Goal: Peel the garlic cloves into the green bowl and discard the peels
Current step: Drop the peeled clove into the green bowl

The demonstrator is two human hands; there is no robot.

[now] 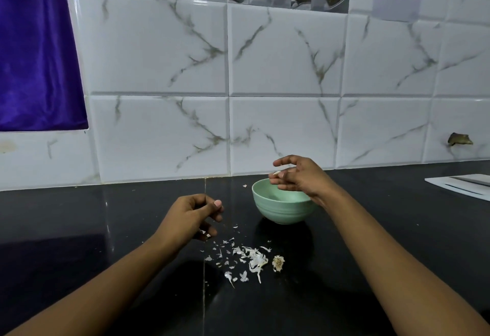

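Note:
The green bowl (pixel 281 211) stands on the black counter (pixel 106 229) near the tiled wall. My right hand (pixel 299 176) hovers over the bowl's far rim and holds a small pale garlic clove (pixel 277 173) at its fingertips. My left hand (pixel 192 216) is left of the bowl, just above the counter, with its fingers curled and small white bits of peel (pixel 204 232) at the lower fingertips. A heap of loose garlic peels (pixel 252 256) lies in front of the bowl, and the dry garlic root end (pixel 278 262) sits at its right edge. What is inside the bowl is hidden by my right hand.
A white board with a knife (pixel 466 184) lies at the far right of the counter. The marble-patterned tile wall (pixel 265 70) rises close behind the bowl. A purple cloth (pixel 37 57) hangs at the upper left.

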